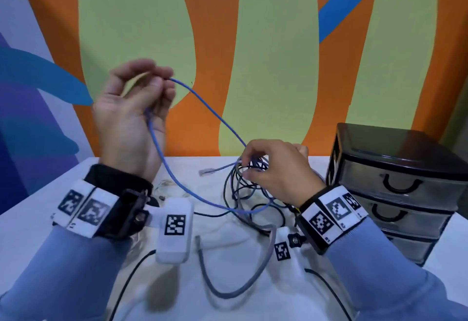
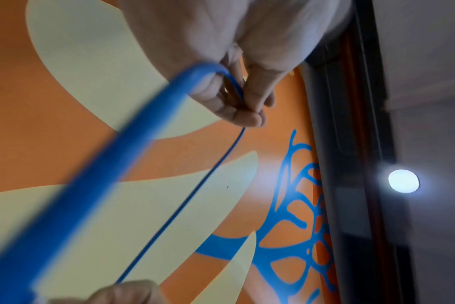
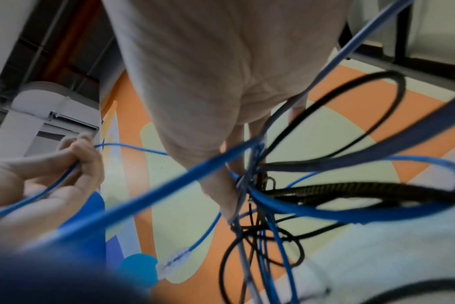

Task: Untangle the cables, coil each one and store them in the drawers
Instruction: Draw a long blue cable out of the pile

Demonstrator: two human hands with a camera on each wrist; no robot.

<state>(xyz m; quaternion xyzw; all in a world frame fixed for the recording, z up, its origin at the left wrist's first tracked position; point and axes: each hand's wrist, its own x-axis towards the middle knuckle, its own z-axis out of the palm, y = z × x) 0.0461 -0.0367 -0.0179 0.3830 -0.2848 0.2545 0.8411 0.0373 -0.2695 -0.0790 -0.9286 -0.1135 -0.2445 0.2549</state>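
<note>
**Head view: blue cable lifted out of the tangle**

Head view, nearest the camera: a thick grey cable (image 1: 243, 287) lies in a loose U on the white table (image 1: 38, 222), with thin black leads curving past it on both sides. Both forearms wear light blue sleeves and white wristbands printed with black square markers.

Further in, the right hand (image 1: 276, 171) hovers just above the table with its thumb and fingers curled into a tangled bundle of thin black and blue cables (image 1: 247, 189), pinching strands at the top of the knot. The right wrist view shows black and blue loops fanning out below those fingers, and a clear plastic plug (image 3: 173, 260) hanging on a blue strand.

The left hand (image 1: 131, 108) is raised well above the table, palm towards the camera. Its thumb and fingertips are closed together on a thin blue network cable (image 1: 215, 115). One run of this cable arcs from the fingertips down to the right hand; another drops across the palm, sags in a long loop to the table and joins the bundle. The left wrist view confirms the blue cable bent over and nipped between thumb and fingers.

To the right, beside the bundle, a black plastic three-drawer cabinet (image 1: 395, 189) with smoky translucent drawers stands on the table, all drawers closed. Behind everything rises a wall painted orange, pale green and blue (image 1: 278, 42).
</note>
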